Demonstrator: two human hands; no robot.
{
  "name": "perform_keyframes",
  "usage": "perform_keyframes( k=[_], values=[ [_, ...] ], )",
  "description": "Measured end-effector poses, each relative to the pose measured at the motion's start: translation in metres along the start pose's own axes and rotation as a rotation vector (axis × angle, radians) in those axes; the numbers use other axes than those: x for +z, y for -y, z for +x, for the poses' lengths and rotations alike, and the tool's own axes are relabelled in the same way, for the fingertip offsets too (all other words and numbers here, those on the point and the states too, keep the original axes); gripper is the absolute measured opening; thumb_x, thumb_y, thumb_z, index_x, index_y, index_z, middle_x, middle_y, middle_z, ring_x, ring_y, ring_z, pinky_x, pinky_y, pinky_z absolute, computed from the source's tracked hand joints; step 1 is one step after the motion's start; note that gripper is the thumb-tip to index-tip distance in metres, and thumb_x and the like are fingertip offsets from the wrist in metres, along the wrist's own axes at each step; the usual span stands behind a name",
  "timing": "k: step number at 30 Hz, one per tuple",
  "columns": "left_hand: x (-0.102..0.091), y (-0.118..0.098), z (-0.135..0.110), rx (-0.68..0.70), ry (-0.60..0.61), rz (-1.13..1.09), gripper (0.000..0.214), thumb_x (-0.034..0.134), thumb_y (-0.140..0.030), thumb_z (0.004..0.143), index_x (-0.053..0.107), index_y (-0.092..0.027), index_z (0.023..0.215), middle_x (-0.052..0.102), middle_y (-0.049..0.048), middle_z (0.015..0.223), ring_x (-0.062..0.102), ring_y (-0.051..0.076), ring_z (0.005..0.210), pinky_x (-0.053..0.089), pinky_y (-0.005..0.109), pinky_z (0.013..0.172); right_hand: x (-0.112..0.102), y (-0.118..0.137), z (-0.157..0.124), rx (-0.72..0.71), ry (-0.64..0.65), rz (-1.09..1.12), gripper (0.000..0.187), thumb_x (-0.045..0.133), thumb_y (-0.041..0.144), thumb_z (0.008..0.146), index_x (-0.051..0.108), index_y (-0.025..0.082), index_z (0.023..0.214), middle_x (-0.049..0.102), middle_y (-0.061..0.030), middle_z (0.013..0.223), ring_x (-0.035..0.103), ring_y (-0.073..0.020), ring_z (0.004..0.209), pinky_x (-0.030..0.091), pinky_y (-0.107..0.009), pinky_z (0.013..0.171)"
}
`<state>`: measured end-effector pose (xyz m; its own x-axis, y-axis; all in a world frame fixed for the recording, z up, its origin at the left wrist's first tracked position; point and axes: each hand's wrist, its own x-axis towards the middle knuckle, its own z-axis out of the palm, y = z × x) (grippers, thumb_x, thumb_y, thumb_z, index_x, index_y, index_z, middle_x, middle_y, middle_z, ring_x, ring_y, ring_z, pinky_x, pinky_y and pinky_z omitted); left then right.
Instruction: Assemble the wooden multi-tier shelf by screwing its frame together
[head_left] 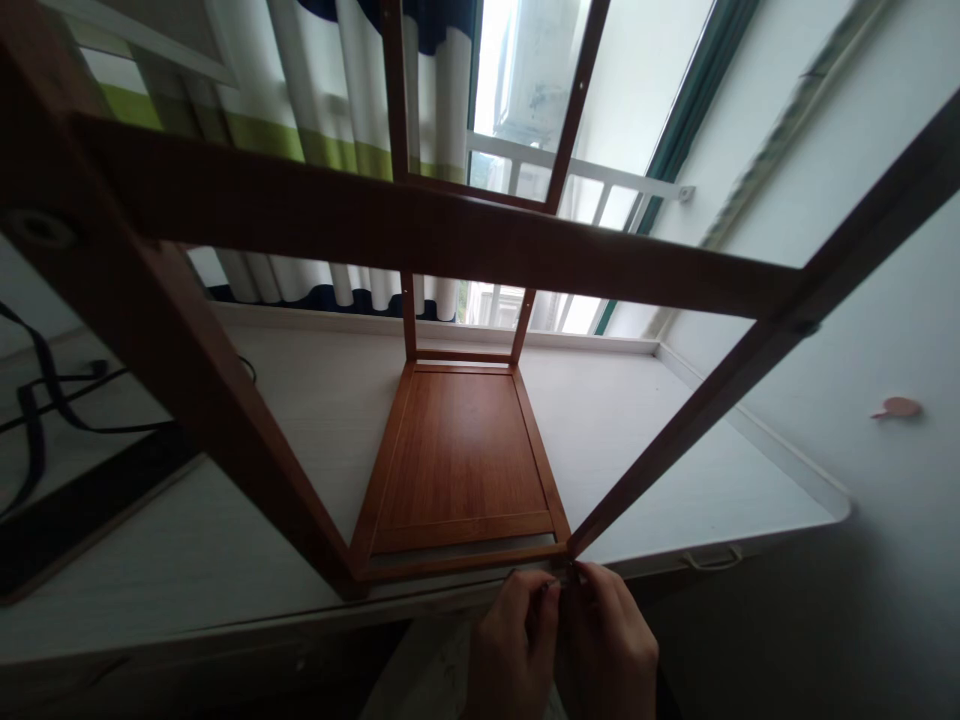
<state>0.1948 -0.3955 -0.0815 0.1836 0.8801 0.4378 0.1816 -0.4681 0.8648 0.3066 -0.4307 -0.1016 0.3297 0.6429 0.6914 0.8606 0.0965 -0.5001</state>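
Note:
A brown wooden shelf frame [420, 235] stands on a pale table, with its flat bottom board [461, 460] resting on the top. My left hand [514, 645] and my right hand [611, 640] are side by side at the frame's near right bottom corner [568, 552]. Both have their fingers curled and pinched at the joint where the diagonal post meets the base rail. Whatever small thing they pinch is too small to make out.
The pale table [660, 440] runs back to a window with striped curtains [330, 90] and a white railing. Black cables and a dark flat object [67, 500] lie at the left. A white wall with a small round hook [896, 407] is at the right.

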Motion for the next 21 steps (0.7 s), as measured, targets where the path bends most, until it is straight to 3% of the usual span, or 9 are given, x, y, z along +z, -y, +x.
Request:
perform_keyframes(
  k=[5,11,18,21],
  values=[
    [-0.001,0.001,-0.001,0.004,0.009,-0.002,0.014,0.045,-0.022,0.086,0.058,-0.020,0.083,0.062,-0.0010,0.068,0.058,0.010,0.059,0.047,0.017,0.062,0.002,0.006,0.003,-0.028,-0.013,-0.084,0.014,0.049,0.024,0.086,0.055,0.019,0.097,0.062,-0.0042,0.080,0.057,-0.0150,0.070,0.044,-0.025,0.063],
    [-0.002,0.003,-0.001,0.029,0.054,0.025,0.016,0.043,-0.021,0.087,0.059,-0.020,0.084,0.065,-0.0002,0.072,0.061,0.010,0.061,0.049,0.017,0.062,0.003,0.009,0.002,0.074,0.004,-0.092,0.012,0.050,0.028,0.085,0.056,0.018,0.087,0.059,-0.0041,0.073,0.055,-0.0155,0.065,0.040,-0.025,0.060],
    [0.006,0.013,0.000,0.040,0.149,0.260,0.029,0.039,-0.022,0.087,0.060,-0.016,0.106,0.071,0.0079,0.090,0.068,0.019,0.072,0.053,0.024,0.064,-0.001,0.015,0.003,0.346,0.074,0.082,0.021,0.049,0.037,0.085,0.058,0.019,0.079,0.059,-0.0017,0.068,0.054,-0.0131,0.059,0.039,-0.023,0.059],
    [0.011,0.010,0.005,-0.073,0.268,0.352,0.032,0.038,-0.027,0.088,0.062,-0.016,0.106,0.071,0.0101,0.086,0.069,0.025,0.070,0.053,0.029,0.059,-0.004,0.018,0.007,0.484,0.140,0.207,0.027,0.046,0.041,0.086,0.057,0.018,0.075,0.058,-0.0008,0.065,0.053,-0.0128,0.058,0.039,-0.022,0.055]
  ],
)
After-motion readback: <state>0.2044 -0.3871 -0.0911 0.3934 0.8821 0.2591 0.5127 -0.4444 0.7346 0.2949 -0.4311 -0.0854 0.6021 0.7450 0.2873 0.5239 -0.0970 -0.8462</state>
